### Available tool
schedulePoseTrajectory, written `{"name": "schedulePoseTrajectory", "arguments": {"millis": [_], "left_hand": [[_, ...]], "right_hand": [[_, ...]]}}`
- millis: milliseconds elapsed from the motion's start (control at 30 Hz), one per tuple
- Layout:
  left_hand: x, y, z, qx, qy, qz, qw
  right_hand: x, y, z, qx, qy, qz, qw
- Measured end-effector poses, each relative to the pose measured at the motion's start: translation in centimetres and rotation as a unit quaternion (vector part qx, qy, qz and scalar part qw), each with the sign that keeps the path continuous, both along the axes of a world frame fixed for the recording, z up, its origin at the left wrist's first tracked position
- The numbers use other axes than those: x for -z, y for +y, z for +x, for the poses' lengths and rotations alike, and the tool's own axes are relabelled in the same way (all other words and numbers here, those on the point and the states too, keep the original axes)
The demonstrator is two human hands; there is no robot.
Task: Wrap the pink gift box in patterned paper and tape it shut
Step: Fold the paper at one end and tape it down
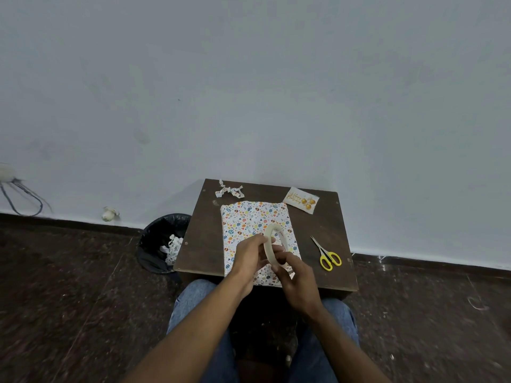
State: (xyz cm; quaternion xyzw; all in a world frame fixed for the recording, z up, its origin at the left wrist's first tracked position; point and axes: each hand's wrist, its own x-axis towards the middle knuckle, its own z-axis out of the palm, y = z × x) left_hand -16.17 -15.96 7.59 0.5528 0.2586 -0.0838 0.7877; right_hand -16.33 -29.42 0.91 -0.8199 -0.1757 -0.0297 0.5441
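A flat package covered in white patterned paper (250, 219) lies on a small dark wooden table (201, 239); no pink of the box shows. Above its near half I hold a pale roll of tape (269, 243) upright between both hands. My left hand (250, 257) grips the roll's left side. My right hand (294, 275) pinches the roll's lower right edge with its fingertips. The near end of the package is hidden behind my hands.
Yellow-handled scissors (327, 257) lie on the table to the right of the package. A birthday card (301, 200) sits at the back right, a patterned paper bow (229, 189) at the back left. A black bin (163, 241) with paper scraps stands left of the table.
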Motion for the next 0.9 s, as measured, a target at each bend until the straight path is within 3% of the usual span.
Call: {"name": "schedulePoseTrajectory", "arguments": {"millis": [233,467,600,767,900], "left_hand": [[-0.8,0.8,1.1,0.03,0.065,-0.05,0.996],[-0.3,0.4,0.3,0.018,0.042,-0.045,0.998],[-0.2,0.1,0.1,0.004,0.006,-0.003,1.0],[-0.8,0.9,0.3,0.047,-0.056,0.143,0.987],[-1.2,1.4,0.3,0.106,-0.104,0.178,0.973]], "right_hand": [[0.1,-0.9,-0.1,-0.04,-0.132,-0.087,0.987],[0.0,-1.1,-0.2,-0.026,-0.137,-0.106,0.984],[0.2,-1.3,-0.2,-0.014,-0.13,-0.091,0.987],[-1.8,-1.3,0.8,0.124,-0.103,-0.007,0.987],[-3.9,-1.2,2.2,0.078,-0.018,0.028,0.996]]}}
